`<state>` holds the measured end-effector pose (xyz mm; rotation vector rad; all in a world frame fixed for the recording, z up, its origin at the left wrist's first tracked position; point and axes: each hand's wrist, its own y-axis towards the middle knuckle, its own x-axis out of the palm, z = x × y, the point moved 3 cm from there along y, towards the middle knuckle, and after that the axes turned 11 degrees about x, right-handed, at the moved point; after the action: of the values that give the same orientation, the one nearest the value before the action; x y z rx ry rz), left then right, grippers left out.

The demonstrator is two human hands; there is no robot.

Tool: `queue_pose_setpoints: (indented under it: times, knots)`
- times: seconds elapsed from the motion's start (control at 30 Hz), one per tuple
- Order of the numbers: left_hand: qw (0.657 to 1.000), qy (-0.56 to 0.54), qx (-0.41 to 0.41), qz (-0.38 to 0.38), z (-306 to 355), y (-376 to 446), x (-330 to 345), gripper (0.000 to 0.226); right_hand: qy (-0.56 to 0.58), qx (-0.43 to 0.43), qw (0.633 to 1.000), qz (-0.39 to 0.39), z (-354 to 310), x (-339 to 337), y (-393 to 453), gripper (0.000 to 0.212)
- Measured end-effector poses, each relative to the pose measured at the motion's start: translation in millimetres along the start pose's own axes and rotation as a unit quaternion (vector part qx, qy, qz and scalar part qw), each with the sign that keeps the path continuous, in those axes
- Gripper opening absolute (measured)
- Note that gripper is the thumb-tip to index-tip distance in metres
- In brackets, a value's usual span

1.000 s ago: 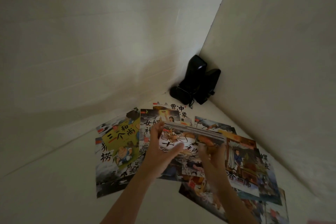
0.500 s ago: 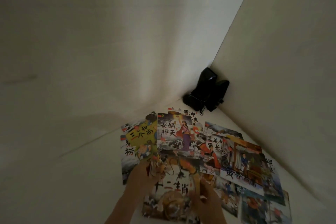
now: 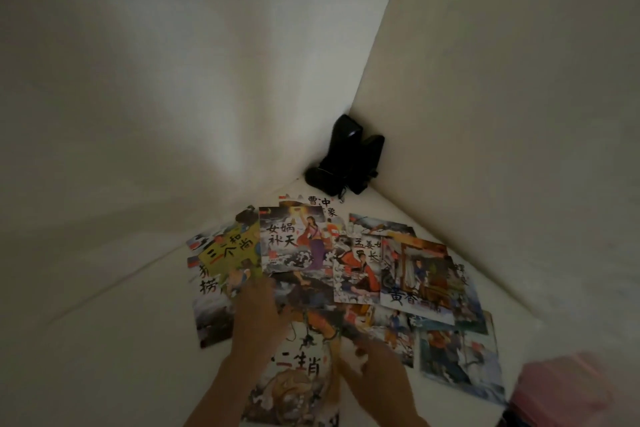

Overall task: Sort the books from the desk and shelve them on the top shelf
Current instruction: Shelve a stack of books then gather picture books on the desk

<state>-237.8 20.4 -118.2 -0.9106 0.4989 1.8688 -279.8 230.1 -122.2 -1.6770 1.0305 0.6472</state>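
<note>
Desk corner, dim | I watched the left hand [image 3: 258,317] and right hand [image 3: 375,369] flank the zodiac book [image 3: 298,381] at the fan's near edge | finger state: cannot tell, blurred | risk: glossy overlapped picture books [image 3: 381,274] could slide off the desk [image 3: 104,340] when lifted.

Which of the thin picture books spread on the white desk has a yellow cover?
The yellow-covered picture book at the left of the spread, tilted, with black characters; the other covers are darker painted scenes.
</note>
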Motion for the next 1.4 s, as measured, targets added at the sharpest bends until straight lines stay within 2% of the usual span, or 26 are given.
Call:
queue_pose_setpoints:
  times: [0.1, 0.2, 0.27, 0.37, 0.5, 0.57, 0.73, 0.83, 0.97, 1.13, 1.17, 1.2, 1.27, 1.33, 1.37, 1.4]
  knots:
    - [0.995, -0.066, 0.044, -0.054, 51.7, 20.8, 14.7, 0.037, 0.07, 0.038, 0.994, 0.078, 22.3, -38.9, 12.0, 0.032]
    - [0.988, -0.083, 0.074, -0.11, 92.7, 32.9, 44.1, 0.042, 0.094, 0.077, 0.983, 0.135, 63.7, -77.7, 26.7, 0.025]
    - [0.98, -0.094, 0.081, -0.158, 111.4, 37.8, 68.6, 0.046, 0.119, 0.123, 0.974, 0.15, 102.3, -98.4, 34.8, 0.026]
    - [0.972, -0.078, 0.071, -0.211, 126.2, 47.6, 106.1, 0.045, 0.17, 0.184, 0.959, 0.13, 159.1, -117.6, 44.9, 0.043]
    - [0.979, -0.035, 0.036, -0.198, 133.3, 70.2, 140.1, 0.068, 0.165, 0.183, 0.962, 0.12, 190.5, -135.7, 72.9, 0.06]
    - [0.985, -0.014, 0.029, -0.169, 135.4, 84.4, 151.2, 0.071, 0.153, 0.174, 0.967, 0.108, 190.5, -142.6, 95.4, 0.067]
    - [0.991, 0.078, 0.055, -0.096, 149.1, 103.3, 172.4, 0.072, 0.131, 0.146, 0.976, 0.099, 176.6, -153.1, 147.3, 0.076]
    - [0.988, 0.109, 0.088, -0.062, 165.6, 97.9, 186.0, 0.082, 0.15, 0.137, 0.974, 0.101, 166.1, -153.0, 169.3, 0.08]
    - [0.987, 0.112, 0.101, -0.054, 182.6, 86.5, 200.4, 0.089, 0.17, 0.152, 0.968, 0.104, 147.6, -154.1, 185.3, 0.087]
    - [0.991, 0.047, 0.108, -0.067, 192.6, 80.1, 207.3, 0.081, 0.19, 0.22, 0.955, 0.055, 147.6, -148.1, 195.8, 0.098]
    - [0.99, 0.038, 0.112, -0.075, 192.1, 80.4, 207.6, 0.079, 0.199, 0.23, 0.952, 0.044, 150.0, -147.3, 197.3, 0.096]
    - [0.989, 0.025, 0.118, -0.085, 190.9, 81.7, 206.8, 0.077, 0.202, 0.231, 0.951, 0.035, 149.9, -148.5, 195.8, 0.085]
    - [0.981, -0.034, 0.145, -0.125, 190.4, 84.6, 202.8, 0.068, 0.21, 0.217, 0.953, 0.03, 150.8, -152.1, 193.3, 0.048]
    - [0.967, -0.096, 0.17, -0.164, 185.8, 87.4, 194.3, 0.054, 0.218, 0.192, 0.956, 0.032, 153.1, -155.0, 191.7, 0.024]
    - [0.967, -0.123, 0.167, -0.146, 179.8, 90.2, 185.4, 0.048, 0.22, 0.175, 0.959, 0.034, 154.3, -155.1, 191.2, 0.017]
    - [0.975, -0.121, 0.16, -0.092, 169.7, 94.5, 175.0, 0.044, 0.221, 0.163, 0.961, 0.037, 154.2, -156.0, 189.4, 0.013]
